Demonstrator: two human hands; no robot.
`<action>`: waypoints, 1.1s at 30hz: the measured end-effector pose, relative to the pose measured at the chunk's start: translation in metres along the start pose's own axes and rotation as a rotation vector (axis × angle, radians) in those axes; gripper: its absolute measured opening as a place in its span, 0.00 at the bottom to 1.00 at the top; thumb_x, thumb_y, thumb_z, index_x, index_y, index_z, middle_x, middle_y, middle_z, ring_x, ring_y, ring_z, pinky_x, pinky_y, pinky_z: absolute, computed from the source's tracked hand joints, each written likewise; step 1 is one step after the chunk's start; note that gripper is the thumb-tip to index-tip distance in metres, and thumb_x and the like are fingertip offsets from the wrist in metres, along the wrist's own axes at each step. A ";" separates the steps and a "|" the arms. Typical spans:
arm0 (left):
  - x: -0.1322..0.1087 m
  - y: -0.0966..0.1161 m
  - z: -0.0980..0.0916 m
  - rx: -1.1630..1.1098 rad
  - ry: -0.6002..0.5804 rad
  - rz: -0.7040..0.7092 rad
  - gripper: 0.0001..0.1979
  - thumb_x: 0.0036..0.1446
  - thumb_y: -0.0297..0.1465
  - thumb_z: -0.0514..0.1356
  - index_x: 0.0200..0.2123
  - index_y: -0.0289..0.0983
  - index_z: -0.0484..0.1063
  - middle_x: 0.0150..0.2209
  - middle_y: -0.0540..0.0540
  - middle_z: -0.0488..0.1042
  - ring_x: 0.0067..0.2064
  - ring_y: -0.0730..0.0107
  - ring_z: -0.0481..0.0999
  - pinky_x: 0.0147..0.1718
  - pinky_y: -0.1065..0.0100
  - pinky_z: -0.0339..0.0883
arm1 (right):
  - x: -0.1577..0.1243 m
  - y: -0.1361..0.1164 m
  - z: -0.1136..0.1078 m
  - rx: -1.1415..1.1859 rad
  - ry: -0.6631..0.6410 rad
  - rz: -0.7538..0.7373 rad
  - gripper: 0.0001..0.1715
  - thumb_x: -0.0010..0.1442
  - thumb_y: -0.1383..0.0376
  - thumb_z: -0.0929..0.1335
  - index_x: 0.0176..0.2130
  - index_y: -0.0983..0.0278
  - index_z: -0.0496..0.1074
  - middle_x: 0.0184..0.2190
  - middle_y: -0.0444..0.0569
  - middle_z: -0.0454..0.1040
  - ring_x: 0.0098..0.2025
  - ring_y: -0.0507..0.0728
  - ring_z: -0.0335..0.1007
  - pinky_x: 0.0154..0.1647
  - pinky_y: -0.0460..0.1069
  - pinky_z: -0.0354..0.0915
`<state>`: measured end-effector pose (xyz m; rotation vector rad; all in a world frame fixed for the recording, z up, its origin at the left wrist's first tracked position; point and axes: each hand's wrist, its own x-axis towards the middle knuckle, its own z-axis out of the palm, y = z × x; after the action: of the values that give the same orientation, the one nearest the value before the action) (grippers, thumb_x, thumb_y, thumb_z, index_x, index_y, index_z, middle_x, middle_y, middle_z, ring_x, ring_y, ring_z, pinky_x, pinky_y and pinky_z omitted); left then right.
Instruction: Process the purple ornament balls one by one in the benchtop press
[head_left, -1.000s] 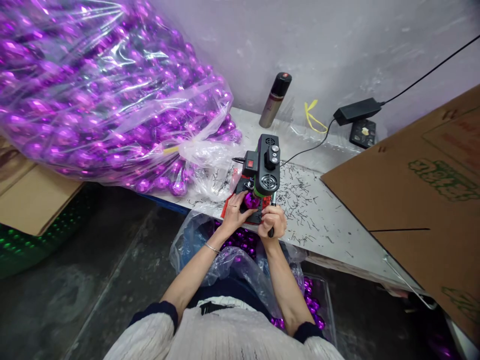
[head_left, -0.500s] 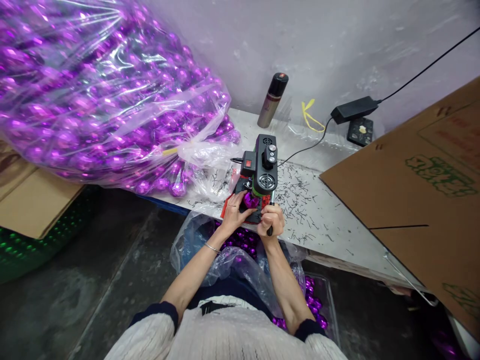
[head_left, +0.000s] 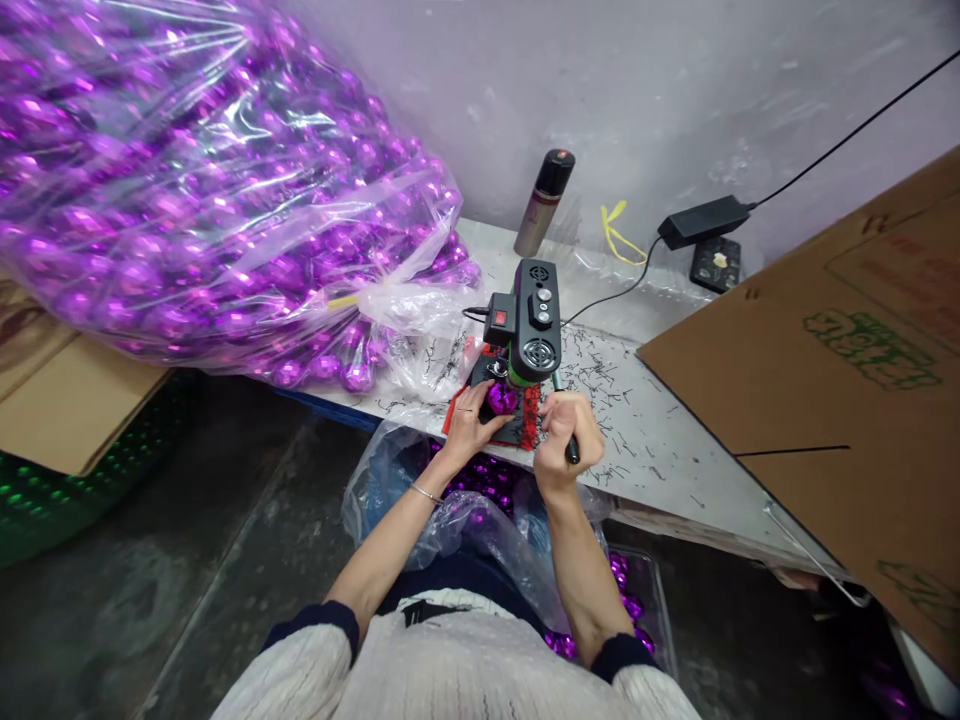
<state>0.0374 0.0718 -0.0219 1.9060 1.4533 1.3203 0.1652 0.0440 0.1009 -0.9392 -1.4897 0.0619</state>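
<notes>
A shiny purple ball ornament [head_left: 501, 399] sits under the head of a small black bench press [head_left: 537, 318]. My left hand [head_left: 469, 424] holds that ball from the left and front, thumb and fingers around it. Wrapped round the press's lever handle [head_left: 573, 450] is my right hand [head_left: 568, 432], to the right of the ball. The press has a side box with a red switch [head_left: 500, 318] and stands on a red mat [head_left: 531, 420]. The lower part of the press is partly hidden by its head and my left hand.
Left is a big clear bag of purple balls [head_left: 225, 200]. A spray can [head_left: 544, 203], black power adapter [head_left: 703, 221] and yellow tie [head_left: 622, 235] lie at the back. Short dark bits litter the table [head_left: 660, 440]. A cardboard box [head_left: 840, 350] stands right; an open plastic bag [head_left: 390, 490] hangs in front.
My right hand has moved right with the lever handle, and the press head has turned slightly. My left hand stays on the ball.
</notes>
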 end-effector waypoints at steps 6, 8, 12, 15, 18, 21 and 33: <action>-0.001 0.001 -0.001 0.011 -0.018 -0.009 0.31 0.61 0.43 0.67 0.63 0.39 0.66 0.58 0.36 0.76 0.60 0.52 0.76 0.62 0.48 0.67 | -0.026 0.031 0.009 -0.003 -0.023 -0.224 0.15 0.68 0.67 0.60 0.28 0.60 0.63 0.27 0.44 0.70 0.27 0.52 0.66 0.32 0.50 0.64; -0.001 0.002 -0.001 0.006 -0.021 -0.005 0.30 0.61 0.43 0.67 0.63 0.39 0.65 0.58 0.36 0.76 0.60 0.52 0.76 0.62 0.48 0.67 | -0.035 0.041 0.013 0.002 0.001 -0.253 0.16 0.69 0.66 0.60 0.28 0.59 0.62 0.27 0.43 0.69 0.27 0.51 0.65 0.32 0.50 0.64; -0.001 0.003 -0.001 0.006 -0.017 -0.019 0.30 0.61 0.43 0.67 0.63 0.40 0.66 0.58 0.37 0.76 0.60 0.52 0.76 0.62 0.48 0.67 | -0.042 0.047 0.017 -0.010 0.017 -0.238 0.16 0.70 0.65 0.59 0.29 0.59 0.62 0.27 0.44 0.70 0.28 0.52 0.65 0.34 0.51 0.63; -0.001 0.003 0.000 0.008 -0.009 -0.024 0.30 0.61 0.43 0.67 0.62 0.40 0.66 0.57 0.37 0.77 0.60 0.52 0.77 0.62 0.48 0.67 | -0.041 0.049 0.018 -0.012 0.022 -0.272 0.15 0.70 0.65 0.59 0.29 0.59 0.62 0.28 0.43 0.69 0.28 0.52 0.65 0.34 0.51 0.63; -0.001 0.003 0.000 0.012 -0.009 -0.012 0.29 0.62 0.42 0.66 0.62 0.39 0.66 0.57 0.37 0.77 0.60 0.53 0.77 0.62 0.48 0.67 | -0.037 0.049 0.018 -0.026 0.004 -0.339 0.16 0.70 0.65 0.59 0.29 0.59 0.61 0.27 0.43 0.69 0.27 0.51 0.63 0.32 0.50 0.61; -0.002 0.003 -0.001 0.014 -0.008 0.000 0.29 0.62 0.41 0.66 0.62 0.38 0.66 0.57 0.36 0.77 0.60 0.53 0.77 0.62 0.48 0.67 | -0.028 0.041 0.014 0.000 0.006 -0.301 0.18 0.70 0.65 0.59 0.27 0.59 0.60 0.25 0.43 0.68 0.25 0.51 0.60 0.29 0.50 0.59; 0.000 0.001 0.001 -0.007 0.003 -0.011 0.31 0.59 0.44 0.68 0.62 0.40 0.67 0.58 0.36 0.77 0.60 0.51 0.77 0.63 0.46 0.67 | 0.021 -0.011 0.001 0.023 0.009 0.048 0.19 0.70 0.66 0.60 0.26 0.60 0.64 0.22 0.43 0.65 0.27 0.52 0.65 0.30 0.51 0.61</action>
<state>0.0386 0.0718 -0.0210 1.8900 1.4560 1.3219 0.1624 0.0492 0.1234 -0.9555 -1.4552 0.1090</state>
